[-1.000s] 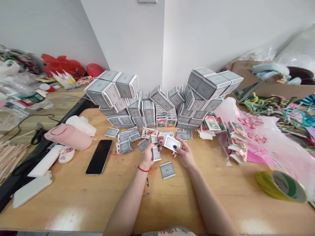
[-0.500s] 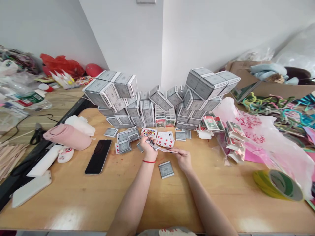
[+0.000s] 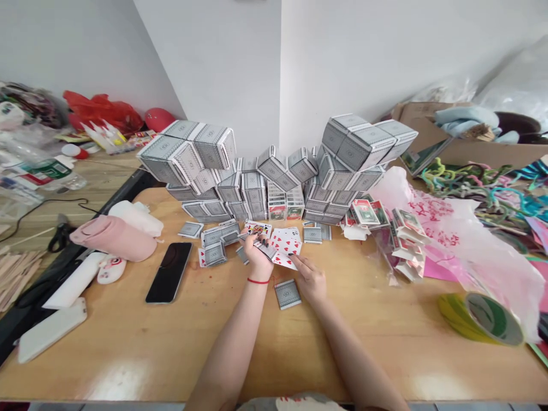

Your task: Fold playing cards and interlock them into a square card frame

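Note:
In my left hand (image 3: 258, 258), closed with a red string at the wrist, is a small stack of playing cards (image 3: 266, 249). My right hand (image 3: 311, 278) is closed on a playing card (image 3: 285, 261) with red pips, its fingers at the card's right edge. Just behind, face-up cards (image 3: 286, 238) lie fanned on the table beside a face card (image 3: 258, 229). A folded grey-backed card piece (image 3: 287, 294) rests on the wood below my hands. Across the back stands a stepped structure of grey card boxes (image 3: 254, 191).
Folded card pieces (image 3: 214, 254) lie at left, near a black phone (image 3: 169, 273) and a pink pouch (image 3: 113, 237). To the right are opened card cartons (image 3: 406, 242), a plastic bag (image 3: 454, 217) and a yellow tape roll (image 3: 479, 318). Scissors (image 3: 63, 234) lie far left.
My right hand has moved slightly left and down, and the card in it now shows its red-pip face, tilted beside the left hand's stack. The view has shifted a little.

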Tool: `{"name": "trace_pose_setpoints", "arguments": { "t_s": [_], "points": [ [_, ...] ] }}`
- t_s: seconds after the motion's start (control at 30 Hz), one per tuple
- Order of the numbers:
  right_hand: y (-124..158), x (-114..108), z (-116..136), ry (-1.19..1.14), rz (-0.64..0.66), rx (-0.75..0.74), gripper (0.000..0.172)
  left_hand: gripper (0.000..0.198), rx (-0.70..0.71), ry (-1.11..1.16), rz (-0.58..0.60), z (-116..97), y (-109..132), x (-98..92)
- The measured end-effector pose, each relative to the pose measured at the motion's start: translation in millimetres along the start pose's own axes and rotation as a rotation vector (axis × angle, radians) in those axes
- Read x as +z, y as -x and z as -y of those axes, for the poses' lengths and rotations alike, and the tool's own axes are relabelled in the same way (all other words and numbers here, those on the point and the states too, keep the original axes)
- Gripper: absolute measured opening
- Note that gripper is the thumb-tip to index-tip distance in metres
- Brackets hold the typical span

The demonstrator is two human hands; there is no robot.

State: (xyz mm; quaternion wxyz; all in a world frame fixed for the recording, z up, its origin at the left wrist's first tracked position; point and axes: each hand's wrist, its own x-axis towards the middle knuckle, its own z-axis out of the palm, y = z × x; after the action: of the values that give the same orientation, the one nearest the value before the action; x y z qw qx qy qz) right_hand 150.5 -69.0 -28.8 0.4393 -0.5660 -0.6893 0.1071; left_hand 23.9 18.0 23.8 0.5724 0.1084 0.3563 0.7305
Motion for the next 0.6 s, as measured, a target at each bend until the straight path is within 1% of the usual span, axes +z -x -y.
{"name": "trace_pose_setpoints", "arguments": {
  "t_s": [0.1,0.2,0.3,0.37,0.47,0.6],
  "points": [
    [1.0,1.5,-0.6,0.059,-0.011,0.010,0.054,0.031,0.024,-0.067,0.014,0.5,1.6,0.3],
    [1.0,2.3,0.6,0.133,-0.032,-0.010,0.055,0.028,0.027,-0.140,0.020,2.5,3.2,2.3],
    [0.4,2.3,2.2,0.174,-0.049,-0.014,0.054,0.030,-0.021,-0.083,-0.027,4.0,5.8,4.8],
    [0.1,1.8,2.8,0.140,-0.039,-0.016,0.053,0.032,-0.058,-0.005,-0.047,3.4,8.1,6.5],
    [0.1,0.9,3.9,0.093,-0.021,-0.065,0.053,0.031,-0.062,0.036,-0.013,0.1,11.3,9.3],
    [0.7,1.6,6.0,0.146,-0.032,-0.145,0.056,0.026,-0.034,0.013,0.037,-3.0,11.1,10.3]
  ]
}}
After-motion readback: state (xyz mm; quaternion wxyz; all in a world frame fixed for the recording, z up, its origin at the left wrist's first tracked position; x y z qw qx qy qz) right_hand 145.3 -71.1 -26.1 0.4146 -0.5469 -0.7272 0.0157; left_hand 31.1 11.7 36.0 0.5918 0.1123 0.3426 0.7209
